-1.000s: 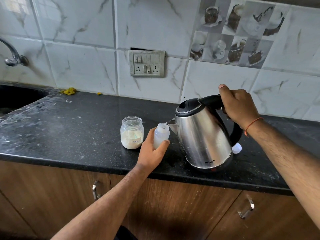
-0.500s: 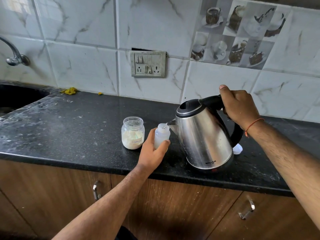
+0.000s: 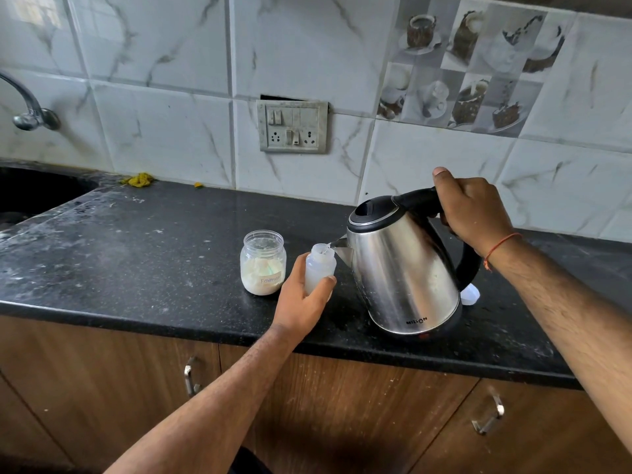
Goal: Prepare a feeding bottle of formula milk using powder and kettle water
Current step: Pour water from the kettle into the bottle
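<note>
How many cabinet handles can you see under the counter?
2. One cabinet handle is on the door below the formula jar; the other handle is on the door at right, below the kettle. The arms may hide others.

right hand [image 3: 473,208] tilts kettle [image 3: 403,268] | spout over bottle [image 3: 319,268] | left hand [image 3: 301,302] holds bottle

Wide bare stretch of tabletop [image 3: 136,254] on the left, between the sink [image 3: 30,196] and the powder jar [image 3: 263,263]. Tight in the middle: jar, bottle [image 3: 319,265] and tilted kettle [image 3: 403,268] sit close together, kettle spout right over the bottle mouth. Left hand [image 3: 301,302] blocks the bottle's front. A small white piece [image 3: 470,294] sits just behind the kettle. The tabletop's right end lies open.
</note>
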